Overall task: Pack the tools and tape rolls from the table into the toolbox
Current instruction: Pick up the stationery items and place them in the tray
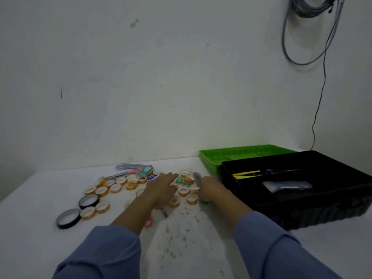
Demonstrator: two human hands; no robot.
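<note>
Several small orange-and-white tape rolls (101,191) lie scattered on the white table (40,248). Two black tape rolls (68,218) sit at the left of them. My left hand (161,188) reaches flat over the rolls, fingers straight, toward a small green box (182,181). My right hand (211,190) grips a grey tool with a green end (196,178) just left of the black toolbox (322,210). The toolbox is open and holds a yellow tool (246,174) and a clear packet (287,186). Orange-handled scissors (148,222) lie partly under my left forearm.
A green tray (211,161) lies behind the toolbox against the wall. More tools and a green-white box (146,171) lie at the back of the pile. Grey cables (314,37) hang on the wall at the upper right.
</note>
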